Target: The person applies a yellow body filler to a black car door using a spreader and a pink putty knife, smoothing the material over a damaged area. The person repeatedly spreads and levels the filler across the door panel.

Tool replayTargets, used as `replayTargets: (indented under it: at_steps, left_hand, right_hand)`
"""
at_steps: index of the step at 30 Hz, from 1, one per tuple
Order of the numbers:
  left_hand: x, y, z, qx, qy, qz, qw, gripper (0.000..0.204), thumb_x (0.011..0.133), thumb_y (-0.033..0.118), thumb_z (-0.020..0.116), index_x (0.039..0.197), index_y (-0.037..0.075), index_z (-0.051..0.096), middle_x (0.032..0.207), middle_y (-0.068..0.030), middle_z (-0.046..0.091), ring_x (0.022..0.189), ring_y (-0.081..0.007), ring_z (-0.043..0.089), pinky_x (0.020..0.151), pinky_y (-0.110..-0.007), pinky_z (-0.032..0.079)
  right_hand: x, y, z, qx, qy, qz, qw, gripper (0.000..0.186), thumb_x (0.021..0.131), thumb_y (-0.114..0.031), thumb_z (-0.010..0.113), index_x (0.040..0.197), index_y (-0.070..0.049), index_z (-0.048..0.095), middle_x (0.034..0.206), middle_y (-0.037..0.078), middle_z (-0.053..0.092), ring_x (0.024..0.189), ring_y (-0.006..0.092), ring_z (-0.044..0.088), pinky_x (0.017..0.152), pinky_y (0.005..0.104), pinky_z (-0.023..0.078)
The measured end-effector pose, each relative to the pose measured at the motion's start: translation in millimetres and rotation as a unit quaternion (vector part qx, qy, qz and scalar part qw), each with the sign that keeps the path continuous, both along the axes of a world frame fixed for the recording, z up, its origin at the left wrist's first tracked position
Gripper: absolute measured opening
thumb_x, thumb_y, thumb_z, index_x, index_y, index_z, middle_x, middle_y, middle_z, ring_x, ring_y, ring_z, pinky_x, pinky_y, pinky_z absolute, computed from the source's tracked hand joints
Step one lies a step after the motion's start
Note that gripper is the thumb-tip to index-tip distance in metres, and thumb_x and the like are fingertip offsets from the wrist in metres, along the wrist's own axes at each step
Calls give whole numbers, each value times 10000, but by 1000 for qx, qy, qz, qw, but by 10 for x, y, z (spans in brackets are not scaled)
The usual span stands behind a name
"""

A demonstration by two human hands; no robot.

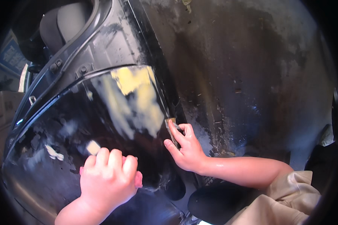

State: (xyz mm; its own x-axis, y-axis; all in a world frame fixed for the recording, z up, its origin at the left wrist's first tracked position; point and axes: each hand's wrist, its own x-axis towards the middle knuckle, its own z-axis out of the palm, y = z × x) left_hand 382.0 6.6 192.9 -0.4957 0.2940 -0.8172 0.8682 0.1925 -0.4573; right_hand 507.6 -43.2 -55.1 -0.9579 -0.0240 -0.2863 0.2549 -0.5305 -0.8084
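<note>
Below me is a glossy black car body panel [101, 123] with smeared yellow filler [135, 82] and scuffed pale patches on it. My left hand [110, 174] is closed in a fist over the lower part of the panel, around a pink sponge [139, 180] whose ends stick out on both sides. My right hand [186, 148] grips a small sanding block [170, 122] at the panel's right edge, just below the filler. Its index finger lies along the block, and the thumb is on the near side. The block's lower part is hidden by the fingers.
Left of the fist are a small cream square patch [93, 147] and a white smear [54, 152] on the panel. The door opening with a grey seat [69, 22] lies at the upper left. A stained dark floor [244, 75] stretches along the right.
</note>
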Motion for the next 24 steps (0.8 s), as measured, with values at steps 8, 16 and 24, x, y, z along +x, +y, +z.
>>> replayTargets:
  at_steps: [8, 16, 24]
  left_hand:
    - [-29, -5, -17, 22, 6, -9, 1000, 187, 678, 242, 714, 729, 138, 567, 759, -62, 499, 687, -272, 556, 582, -390, 439]
    - [-25, -18, -14, 11, 5, -7, 1000, 179, 676, 244, 714, 725, 139, 577, 748, -52, 490, 689, -259, 544, 596, -384, 437]
    - [-34, -116, -32, 37, 4, -18, 999, 216, 666, 276, 733, 720, 151, 566, 737, -49, 500, 680, -255, 552, 577, -384, 416]
  right_hand:
    - [-24, -46, -61, 28, 7, -3, 1000, 683, 1078, -395, 678, 1625, -23, 510, 1300, 237, 530, 1252, 412, 570, 1068, 466, 505]
    - [-191, -10, -119, 27, -15, 10, 999, 665, 1092, -414, 655, 1605, -14, 518, 1305, 255, 536, 1217, 442, 595, 1059, 479, 514]
    - [-264, 33, -98, 21, -33, 46, 998, 675, 1099, -357, 659, 1651, -16, 471, 1330, 235, 517, 1235, 383, 569, 1072, 434, 493]
